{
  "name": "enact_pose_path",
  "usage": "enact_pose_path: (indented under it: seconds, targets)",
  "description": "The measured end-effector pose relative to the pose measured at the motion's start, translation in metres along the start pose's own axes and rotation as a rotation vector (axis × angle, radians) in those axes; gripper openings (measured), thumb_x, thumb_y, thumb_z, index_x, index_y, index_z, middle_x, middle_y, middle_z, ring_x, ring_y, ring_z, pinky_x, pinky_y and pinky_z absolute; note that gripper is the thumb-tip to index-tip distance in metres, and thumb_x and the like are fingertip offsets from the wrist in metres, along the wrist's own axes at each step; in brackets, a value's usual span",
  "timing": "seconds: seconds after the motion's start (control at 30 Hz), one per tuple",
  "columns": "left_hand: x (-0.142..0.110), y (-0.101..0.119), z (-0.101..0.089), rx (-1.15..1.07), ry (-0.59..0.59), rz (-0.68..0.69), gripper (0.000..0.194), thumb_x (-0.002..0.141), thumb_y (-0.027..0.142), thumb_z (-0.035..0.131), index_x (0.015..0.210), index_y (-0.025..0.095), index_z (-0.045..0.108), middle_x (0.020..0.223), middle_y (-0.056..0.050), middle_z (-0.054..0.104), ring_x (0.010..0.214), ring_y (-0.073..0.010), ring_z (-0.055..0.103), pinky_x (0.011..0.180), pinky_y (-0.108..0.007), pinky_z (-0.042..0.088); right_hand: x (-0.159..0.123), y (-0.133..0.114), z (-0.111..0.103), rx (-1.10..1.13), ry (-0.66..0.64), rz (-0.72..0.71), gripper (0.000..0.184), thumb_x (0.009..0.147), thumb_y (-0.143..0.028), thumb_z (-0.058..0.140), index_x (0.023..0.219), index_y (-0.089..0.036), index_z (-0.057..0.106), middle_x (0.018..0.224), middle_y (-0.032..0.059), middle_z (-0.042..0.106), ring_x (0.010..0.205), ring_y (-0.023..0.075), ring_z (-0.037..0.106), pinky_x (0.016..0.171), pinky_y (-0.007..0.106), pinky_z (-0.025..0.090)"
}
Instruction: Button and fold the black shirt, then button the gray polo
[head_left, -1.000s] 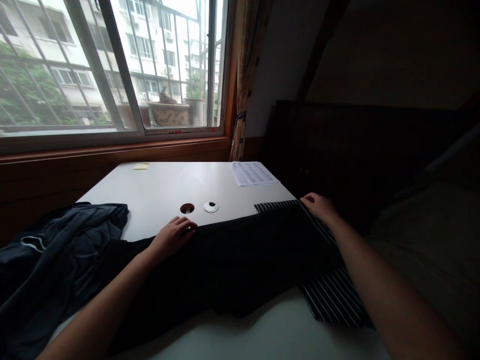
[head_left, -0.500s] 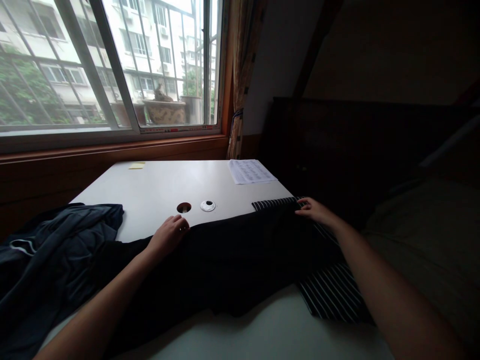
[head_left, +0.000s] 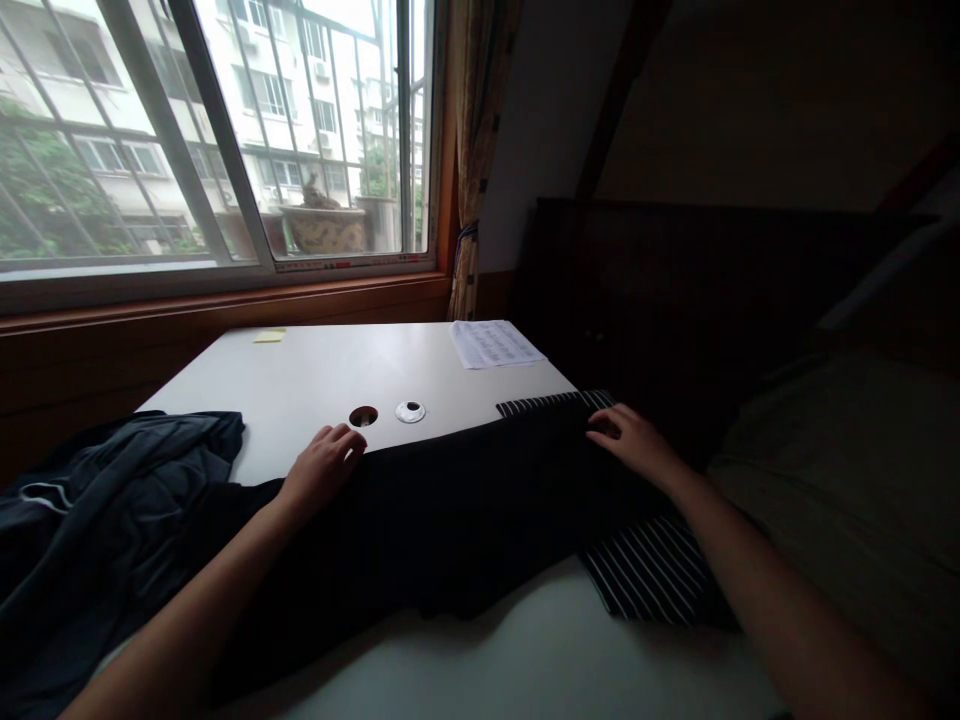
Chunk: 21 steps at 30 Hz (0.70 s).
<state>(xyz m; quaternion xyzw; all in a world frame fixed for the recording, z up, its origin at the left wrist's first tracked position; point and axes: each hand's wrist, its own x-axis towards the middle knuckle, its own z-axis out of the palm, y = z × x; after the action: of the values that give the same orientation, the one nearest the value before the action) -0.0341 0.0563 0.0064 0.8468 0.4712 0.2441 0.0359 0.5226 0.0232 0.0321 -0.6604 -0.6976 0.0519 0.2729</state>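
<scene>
A black garment [head_left: 450, 510] lies spread across the table in front of me, its kind hard to make out in the dim light. My left hand [head_left: 324, 465] has its fingers bent together at the garment's far edge, the fabric at the fingertips. Over the garment's right end is my right hand [head_left: 634, 440], with thumb and fingers curved and a gap between them. Black fabric with white stripes [head_left: 649, 570] sticks out from under the garment on the near right, and a striped strip shows along the far edge.
The white table [head_left: 315, 370] holds a crumpled dark blue garment [head_left: 150, 470] at left, printed sheets [head_left: 496, 344] and a yellow sticky note [head_left: 270, 335] at the far side. A round hole [head_left: 364, 416] and a white disc [head_left: 410, 411] lie beyond the garment. A barred window is behind.
The view has shifted slightly to the right. My right hand has come a little nearer along the garment's end, while my left hand stays at the far edge.
</scene>
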Motion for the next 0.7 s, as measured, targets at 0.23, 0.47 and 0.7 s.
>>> enact_pose_path:
  seconds: [0.23,0.47,0.7]
  targets:
    - [-0.019,0.074,-0.028,-0.108,-0.263,0.364,0.024,0.096,0.034,0.062,0.119,0.027,0.065,0.118,-0.007,0.065,0.109,-0.0261,0.056,0.092,-0.04,0.05,-0.07,-0.026,-0.018,-0.002,-0.314,-0.23,0.027,0.08,-0.05,0.076,0.097,-0.029,0.072,0.108,0.0042,0.068,0.107,0.0275,0.064,0.098,0.043,0.051]
    - [-0.064,0.15,-0.011,-0.016,-0.357,0.522,0.05,0.086,0.045,0.073,0.132,0.029,0.058,0.122,-0.008,0.065,0.107,-0.0287,0.06,0.087,-0.043,0.051,-0.1,0.003,-0.026,-0.013,-0.307,-0.186,0.05,0.077,-0.052,0.078,0.123,-0.036,0.07,0.131,0.0048,0.066,0.122,0.0303,0.062,0.107,0.049,0.048]
    - [-0.054,0.14,0.001,-0.053,-0.243,0.439,0.02,0.102,0.025,0.048,0.107,0.023,0.067,0.096,-0.006,0.069,0.083,-0.02,0.064,0.073,-0.033,0.054,-0.107,0.019,-0.031,-0.074,-0.204,-0.245,0.029,0.09,-0.045,0.064,0.115,-0.034,0.074,0.12,0.0021,0.073,0.113,0.0267,0.068,0.102,0.046,0.054]
